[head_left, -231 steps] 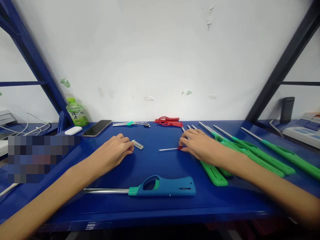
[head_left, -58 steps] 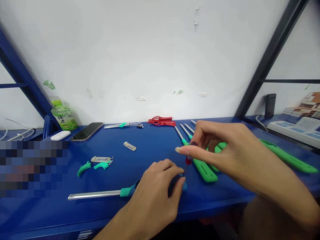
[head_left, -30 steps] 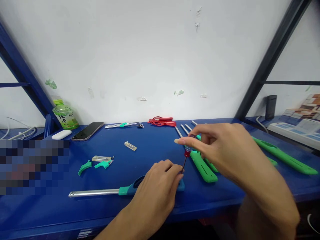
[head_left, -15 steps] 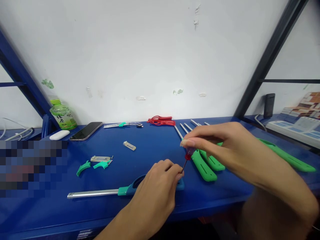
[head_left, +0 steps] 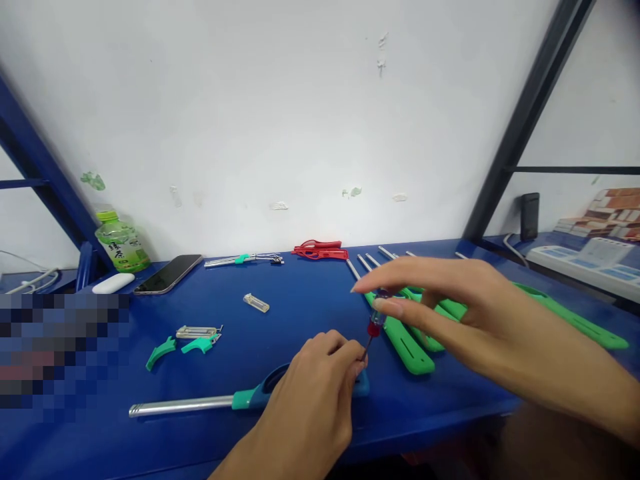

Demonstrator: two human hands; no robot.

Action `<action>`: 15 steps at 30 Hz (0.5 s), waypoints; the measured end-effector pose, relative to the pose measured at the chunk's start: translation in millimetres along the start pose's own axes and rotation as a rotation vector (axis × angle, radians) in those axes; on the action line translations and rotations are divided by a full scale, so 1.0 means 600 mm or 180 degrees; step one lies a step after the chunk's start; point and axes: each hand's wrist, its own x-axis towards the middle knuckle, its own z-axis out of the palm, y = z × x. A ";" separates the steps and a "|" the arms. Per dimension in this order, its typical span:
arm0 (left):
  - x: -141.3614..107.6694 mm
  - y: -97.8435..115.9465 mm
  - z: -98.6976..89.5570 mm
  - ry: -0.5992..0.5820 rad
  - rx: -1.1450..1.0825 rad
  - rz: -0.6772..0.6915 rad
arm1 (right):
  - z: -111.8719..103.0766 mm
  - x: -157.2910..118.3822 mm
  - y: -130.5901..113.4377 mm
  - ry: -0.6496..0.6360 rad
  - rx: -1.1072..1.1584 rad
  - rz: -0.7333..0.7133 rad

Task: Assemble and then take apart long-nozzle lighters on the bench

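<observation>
A blue gas lighter (head_left: 265, 390) with a silver tube lies along the front of the table. My left hand (head_left: 317, 390) is closed over its handle and covers the middle of it. The left fingertips are close around the thin shaft of a screwdriver (head_left: 375, 325), which stands tilted with its tip hidden at the lighter's handle. My right hand (head_left: 445, 307) has thumb and index finger at the screwdriver's clear and red handle, thumb in front, index stretched past it. Beside it lie several green lighters (head_left: 407, 347), partly hidden by the right hand.
Teal trigger pieces (head_left: 200, 344) and a clear fuel tank (head_left: 195, 332) lie at left; another clear tank (head_left: 257, 303) is near the middle. Red casing halves (head_left: 320, 251) and metal rods (head_left: 223, 262) lie by the wall. A phone (head_left: 169, 274), white case (head_left: 114, 283) and bottle (head_left: 121, 245) stand back left.
My right index finger has straightened and shifted around the screwdriver handle, showing more of it. My left hand stays on the lighter. The whole view has shifted slightly.
</observation>
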 end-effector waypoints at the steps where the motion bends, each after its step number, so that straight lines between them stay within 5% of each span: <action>1: 0.000 0.001 0.000 -0.0018 0.0010 -0.0041 | 0.000 0.002 0.002 -0.0041 0.0020 0.0026; 9: -0.002 0.000 0.002 0.0008 0.0043 -0.0037 | 0.036 0.021 -0.003 0.0194 -0.0361 0.0183; 15: -0.002 -0.001 0.002 0.0045 0.0103 0.0011 | 0.014 -0.005 -0.007 0.0188 -0.0191 0.0065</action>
